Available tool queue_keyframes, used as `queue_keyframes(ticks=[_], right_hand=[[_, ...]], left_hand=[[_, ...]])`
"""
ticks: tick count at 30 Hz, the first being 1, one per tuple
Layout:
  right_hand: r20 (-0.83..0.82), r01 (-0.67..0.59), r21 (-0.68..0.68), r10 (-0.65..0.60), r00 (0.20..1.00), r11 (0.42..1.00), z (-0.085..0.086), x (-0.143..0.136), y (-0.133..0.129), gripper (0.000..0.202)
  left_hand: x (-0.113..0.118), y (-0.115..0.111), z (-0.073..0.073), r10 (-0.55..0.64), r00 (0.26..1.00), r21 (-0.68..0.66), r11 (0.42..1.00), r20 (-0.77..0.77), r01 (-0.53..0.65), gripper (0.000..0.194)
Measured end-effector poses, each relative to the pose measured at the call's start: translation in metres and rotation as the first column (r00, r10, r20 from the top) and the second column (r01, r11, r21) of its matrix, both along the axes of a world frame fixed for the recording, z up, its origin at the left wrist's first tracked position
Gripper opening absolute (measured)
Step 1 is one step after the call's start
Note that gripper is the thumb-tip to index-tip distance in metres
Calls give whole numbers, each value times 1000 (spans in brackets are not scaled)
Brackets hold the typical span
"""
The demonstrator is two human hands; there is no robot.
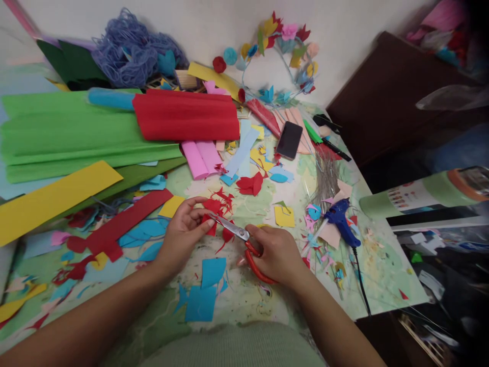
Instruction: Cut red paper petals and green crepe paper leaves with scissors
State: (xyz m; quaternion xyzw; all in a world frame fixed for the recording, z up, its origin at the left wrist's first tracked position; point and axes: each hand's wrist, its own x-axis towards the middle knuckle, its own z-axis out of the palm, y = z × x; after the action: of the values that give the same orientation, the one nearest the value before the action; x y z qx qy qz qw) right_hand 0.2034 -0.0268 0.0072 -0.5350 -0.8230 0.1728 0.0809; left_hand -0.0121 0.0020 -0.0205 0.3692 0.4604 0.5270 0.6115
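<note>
My right hand [273, 252] grips the red-orange handles of a pair of scissors [240, 233], whose blades point left. My left hand [187, 227] pinches a small red paper piece [210, 225] at the blade tips; the fingers partly cover it. Several red paper scraps [221, 201] lie just beyond the blades. Nearer to my body, blue paper squares [200, 303] rest on the table. A yellow paper square [284, 216] lies to the right, beyond my right hand.
Rolls of green [69, 127] and red crepe paper [187, 116] fill the back left. A phone [289, 139] lies at the back. On the right are a blue glue gun [343, 221] with its cord and a green bottle [416, 196]. A flower wreath [289, 31] leans on the wall.
</note>
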Motion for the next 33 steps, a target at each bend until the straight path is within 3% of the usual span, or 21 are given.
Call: queue_keyframes(ticks=[13,21,33], right_hand=[[-60,34,-40,-36,998,999,-2,1,1,40],[16,64,31,-64,998,997,2,-2,1,50],[23,39,67,-41,999,997,-3,-3,-1,56]], left_hand=[[3,2,3,63,998,-19,998,6,-63,43],[3,3,0,97,995,-28,995,13,-97,46],[1,1,-1,24,1000,-11,1000,11,-23,45]])
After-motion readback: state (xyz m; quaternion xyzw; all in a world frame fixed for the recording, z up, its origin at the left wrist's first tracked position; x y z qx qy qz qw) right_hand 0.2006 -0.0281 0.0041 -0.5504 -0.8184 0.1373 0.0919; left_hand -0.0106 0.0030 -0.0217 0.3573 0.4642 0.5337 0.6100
